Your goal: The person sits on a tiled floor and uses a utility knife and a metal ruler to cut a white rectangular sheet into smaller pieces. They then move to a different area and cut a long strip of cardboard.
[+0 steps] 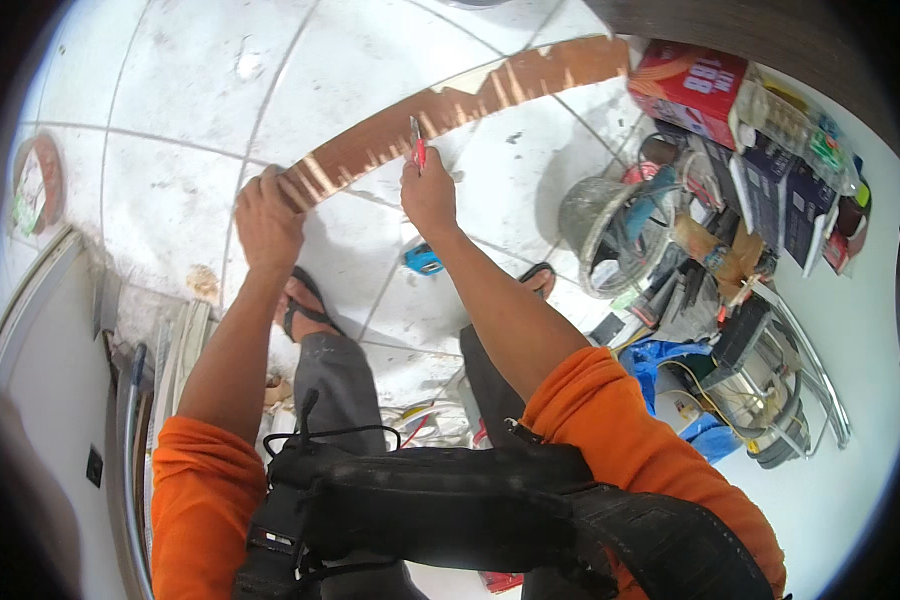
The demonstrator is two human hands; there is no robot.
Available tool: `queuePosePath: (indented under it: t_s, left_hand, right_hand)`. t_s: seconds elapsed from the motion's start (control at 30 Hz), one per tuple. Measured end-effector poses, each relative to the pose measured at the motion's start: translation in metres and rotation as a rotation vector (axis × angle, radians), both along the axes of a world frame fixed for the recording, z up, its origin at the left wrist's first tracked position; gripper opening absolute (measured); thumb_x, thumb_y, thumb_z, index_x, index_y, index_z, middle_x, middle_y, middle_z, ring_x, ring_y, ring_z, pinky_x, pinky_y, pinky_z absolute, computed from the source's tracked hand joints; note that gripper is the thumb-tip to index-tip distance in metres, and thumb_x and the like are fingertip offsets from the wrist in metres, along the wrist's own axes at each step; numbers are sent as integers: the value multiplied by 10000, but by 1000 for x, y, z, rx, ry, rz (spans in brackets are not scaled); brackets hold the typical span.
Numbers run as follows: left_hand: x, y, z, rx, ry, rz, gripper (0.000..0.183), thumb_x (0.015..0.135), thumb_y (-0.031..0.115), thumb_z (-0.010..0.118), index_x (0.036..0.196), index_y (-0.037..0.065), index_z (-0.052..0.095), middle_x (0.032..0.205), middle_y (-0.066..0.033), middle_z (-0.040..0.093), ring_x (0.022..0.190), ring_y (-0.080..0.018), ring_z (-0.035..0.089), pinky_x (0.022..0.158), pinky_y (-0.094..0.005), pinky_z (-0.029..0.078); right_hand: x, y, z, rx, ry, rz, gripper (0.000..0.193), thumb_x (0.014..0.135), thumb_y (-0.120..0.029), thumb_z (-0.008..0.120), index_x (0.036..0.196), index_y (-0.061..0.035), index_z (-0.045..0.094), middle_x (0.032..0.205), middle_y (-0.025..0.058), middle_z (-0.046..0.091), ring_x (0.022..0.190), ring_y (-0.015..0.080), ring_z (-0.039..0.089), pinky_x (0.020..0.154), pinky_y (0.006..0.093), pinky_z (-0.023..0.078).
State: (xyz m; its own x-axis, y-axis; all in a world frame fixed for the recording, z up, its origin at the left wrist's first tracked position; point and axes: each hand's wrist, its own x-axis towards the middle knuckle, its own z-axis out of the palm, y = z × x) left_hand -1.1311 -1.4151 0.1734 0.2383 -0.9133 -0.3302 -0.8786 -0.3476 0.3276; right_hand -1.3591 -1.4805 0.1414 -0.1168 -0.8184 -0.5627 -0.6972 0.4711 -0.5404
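Note:
A long brown strip (458, 108) with pale scraped marks, wood-like in look, stretches from near the middle up to the far right. At its near left end, my left hand (270, 220) is closed over the edge. My right hand (430, 195) is wrapped round a red utility knife (419, 152). The knife's blade points away from me and lies over the strip's near edge; whether it touches the surface I cannot tell. A small blue tool (423, 260), resembling a tape measure, rests on the floor just below my right wrist.
White floor tiles (180, 90) carry smudges and debris. To the right stand a dirty bucket (582, 225), a red box (685, 90) and a heap of tools and packaging. A white panel (45, 340) stands at the left. My sandalled feet (305, 305) are below the strip.

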Motion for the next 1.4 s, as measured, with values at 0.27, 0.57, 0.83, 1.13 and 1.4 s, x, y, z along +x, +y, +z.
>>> queuePosePath:
  t_s: [0.27,0.57,0.83,1.13,1.4]
  left_hand:
    - [12,9,12,83,256,95,725,705,54,849,1336,57,492,1245,-194,551,1159,-420,572,973,-483,498]
    - [16,27,28,48,479,193,679,725,27,794,1339,21,503,1241,-214,608,1178,-391,602,1000,-443,490]
    - [28,23,43,-56,356,271,408,822,-8,709,1216,66,632,1066,-161,684,1022,-373,656,902,-384,536]
    - [24,72,13,-90,96,32,368,881,21,610,1241,92,645,1383,-201,559,1265,-419,536,1042,-467,474]
    - [30,73,3,10,192,-4,578,794,-58,687,1334,83,538,1489,-161,493,1369,-389,468,1128,-440,428]
  right_hand:
    - [-34,-29,17,83,-243,-120,194,1010,-195,561,1101,-39,632,807,63,655,664,138,608,597,316,498]
    - [-4,9,16,-26,-180,54,210,1044,-209,553,1125,-28,621,839,79,674,741,180,660,667,351,523]
    - [27,33,48,-76,-401,68,189,1060,-199,544,1118,-35,617,820,40,662,638,97,578,602,256,492]
    - [27,91,0,-81,-198,-28,76,1002,-132,545,1019,-74,590,724,29,612,573,103,567,524,282,486]
    - [20,71,36,42,-256,5,169,987,-128,555,1070,-1,628,787,108,683,701,190,665,656,353,523]
